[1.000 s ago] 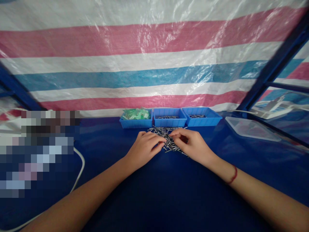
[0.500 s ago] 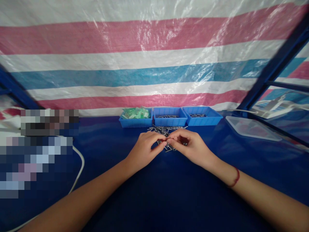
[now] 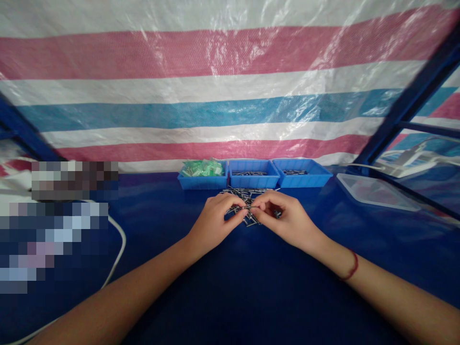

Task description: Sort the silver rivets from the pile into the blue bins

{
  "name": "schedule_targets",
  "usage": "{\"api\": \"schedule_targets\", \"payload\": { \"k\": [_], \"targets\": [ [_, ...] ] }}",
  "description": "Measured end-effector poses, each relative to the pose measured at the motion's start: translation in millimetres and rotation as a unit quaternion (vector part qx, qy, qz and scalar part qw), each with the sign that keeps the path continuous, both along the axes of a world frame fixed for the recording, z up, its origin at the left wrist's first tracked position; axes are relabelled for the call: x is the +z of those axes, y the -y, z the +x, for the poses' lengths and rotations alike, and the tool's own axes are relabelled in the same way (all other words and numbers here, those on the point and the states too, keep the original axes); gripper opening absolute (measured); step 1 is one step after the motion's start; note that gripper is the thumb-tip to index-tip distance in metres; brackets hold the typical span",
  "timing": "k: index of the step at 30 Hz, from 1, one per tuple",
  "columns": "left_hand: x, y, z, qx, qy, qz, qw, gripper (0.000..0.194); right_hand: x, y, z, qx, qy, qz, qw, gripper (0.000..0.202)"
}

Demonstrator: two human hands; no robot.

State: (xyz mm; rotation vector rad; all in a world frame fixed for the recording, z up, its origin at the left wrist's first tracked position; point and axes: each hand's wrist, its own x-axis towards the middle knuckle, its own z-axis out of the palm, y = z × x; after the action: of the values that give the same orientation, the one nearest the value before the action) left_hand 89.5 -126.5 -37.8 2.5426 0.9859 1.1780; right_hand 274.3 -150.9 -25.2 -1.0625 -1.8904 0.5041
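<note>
My left hand (image 3: 212, 218) and my right hand (image 3: 287, 218) meet over a loose pile of thin metal pins (image 3: 239, 191) on the blue tabletop. Thumb and fingertips of each hand are pinched together. Between the two pinches runs a thin metal pin (image 3: 248, 207), lying about level, most of it covered by the fingers. More pins show through the gap under my left thumb. Dark metal bits also show by the curled fingers of my right hand; whether it holds them or they lie on the table, I cannot tell.
Behind the pile stand three blue bins: the left bin (image 3: 203, 183) with green plastic packets (image 3: 205, 167), the middle bin (image 3: 253, 181) and right bin (image 3: 305, 180) with metal pins. A clear plastic lid (image 3: 375, 192) lies right. A white cable (image 3: 121, 242) runs along the left.
My fingertips have moved slightly apart, so the thin metal pin between them now shows. Both hands otherwise stay over the pile.
</note>
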Motion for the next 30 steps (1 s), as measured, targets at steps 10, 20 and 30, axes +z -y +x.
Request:
{"api": "schedule_targets", "payload": {
  "k": [10,20,30],
  "targets": [
    [5.1,3.4,0.7,0.015,0.027,0.019,0.999,0.004,-2.0,-4.8,3.4,0.002,0.034,0.01,0.999,0.011],
    [1.0,2.4,-1.2,0.008,0.034,-0.015,0.999,0.023,-1.3,-25.9,19.9,-0.091,-0.202,-0.133,0.966,0.024],
    [-0.7,-0.7,-3.7,-0.002,-0.038,0.002,0.999,0.019,3.9,-54.3,70.6,-0.253,-0.398,-0.223,0.853,0.02]
  ]
}}
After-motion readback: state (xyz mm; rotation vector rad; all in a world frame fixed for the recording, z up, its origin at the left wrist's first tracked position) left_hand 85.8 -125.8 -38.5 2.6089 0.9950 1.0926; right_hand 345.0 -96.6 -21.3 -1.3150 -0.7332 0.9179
